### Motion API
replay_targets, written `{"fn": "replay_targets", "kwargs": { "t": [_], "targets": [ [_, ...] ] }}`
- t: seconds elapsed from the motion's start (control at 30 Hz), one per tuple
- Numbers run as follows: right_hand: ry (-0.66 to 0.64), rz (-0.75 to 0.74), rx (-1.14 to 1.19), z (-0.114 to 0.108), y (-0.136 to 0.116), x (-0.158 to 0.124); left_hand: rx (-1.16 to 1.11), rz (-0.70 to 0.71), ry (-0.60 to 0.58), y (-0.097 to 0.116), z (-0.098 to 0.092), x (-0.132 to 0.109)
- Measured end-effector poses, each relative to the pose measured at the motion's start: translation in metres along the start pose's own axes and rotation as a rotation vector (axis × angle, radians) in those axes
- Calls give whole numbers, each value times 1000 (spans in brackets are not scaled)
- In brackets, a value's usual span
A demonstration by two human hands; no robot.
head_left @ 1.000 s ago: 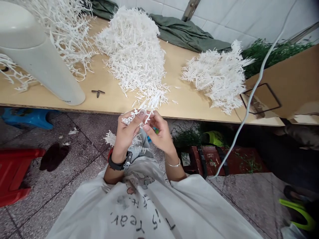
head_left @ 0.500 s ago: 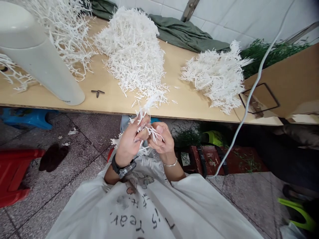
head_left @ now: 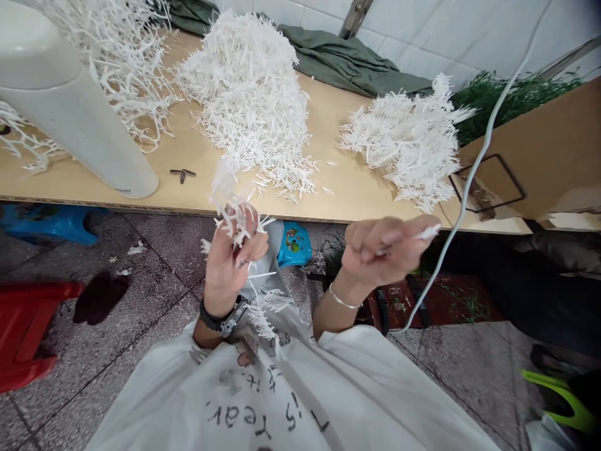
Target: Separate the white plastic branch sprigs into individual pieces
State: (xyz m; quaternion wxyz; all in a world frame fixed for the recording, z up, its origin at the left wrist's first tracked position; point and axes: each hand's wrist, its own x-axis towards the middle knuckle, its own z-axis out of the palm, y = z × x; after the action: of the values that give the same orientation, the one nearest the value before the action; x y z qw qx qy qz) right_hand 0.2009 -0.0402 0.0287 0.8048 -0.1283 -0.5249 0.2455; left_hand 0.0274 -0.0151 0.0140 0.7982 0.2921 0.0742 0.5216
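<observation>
My left hand (head_left: 232, 260) is closed around a bunch of white plastic sprigs (head_left: 235, 213) that stick up above its fingers and hang down below my wrist. My right hand (head_left: 382, 250) is out to the right, pinched on one small white sprig piece (head_left: 428, 232) that pokes out past the fingers; it is blurred by motion. Both hands hover in front of the wooden table's near edge (head_left: 300, 216). On the table lie a large central pile of white sprigs (head_left: 253, 94) and a smaller pile (head_left: 406, 141) to the right.
A white cylindrical stand (head_left: 70, 119) and branching white stems (head_left: 126, 56) occupy the table's left. A cardboard box (head_left: 535, 156), a white cable (head_left: 474, 169), green cloth (head_left: 347, 59), and green foliage (head_left: 511, 97) sit right and behind. A red stool (head_left: 23, 332) and a blue stool (head_left: 293, 244) stand below.
My hands were together working the sprig bunch. Now my right hand has pulled away to the right with one piece, and my left hand keeps the bunch.
</observation>
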Motion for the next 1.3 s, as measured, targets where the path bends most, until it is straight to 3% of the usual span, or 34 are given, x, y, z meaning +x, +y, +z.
{"fn": "replay_targets", "kwargs": {
  "t": [0.1,0.23,0.37,0.43,0.53,0.57,0.63,0.73,0.8,0.9,1.03,1.13,1.3],
  "targets": [
    [124,-53,-467,1,14,14,88,7,46,-3,5,1],
    [19,76,-572,5,21,9,128,88,112,-4,4,3],
    [-37,77,-632,0,20,8,145,135,162,-3,-2,5],
    [-74,74,-796,-9,28,17,163,146,173,-2,-5,6],
    [-133,78,-1234,-26,48,28,206,203,213,3,-10,5],
    [-88,57,-1347,-31,55,26,225,236,227,6,-12,5],
    [129,2,-1447,-37,66,9,261,307,247,14,-17,3],
    [385,39,-1417,-37,72,-45,283,433,281,28,-22,-1],
    [266,195,-1395,-36,70,-89,283,482,298,33,-23,-2],
    [-136,485,-1308,-34,61,-147,310,470,317,33,-21,-2],
    [-526,803,-1250,-35,45,-195,341,408,363,27,-17,2],
    [-624,973,-1286,-35,39,-211,324,330,361,23,-18,4],
    [-666,1113,-1276,-40,52,-211,390,228,234,11,-23,1]
  ]
}}
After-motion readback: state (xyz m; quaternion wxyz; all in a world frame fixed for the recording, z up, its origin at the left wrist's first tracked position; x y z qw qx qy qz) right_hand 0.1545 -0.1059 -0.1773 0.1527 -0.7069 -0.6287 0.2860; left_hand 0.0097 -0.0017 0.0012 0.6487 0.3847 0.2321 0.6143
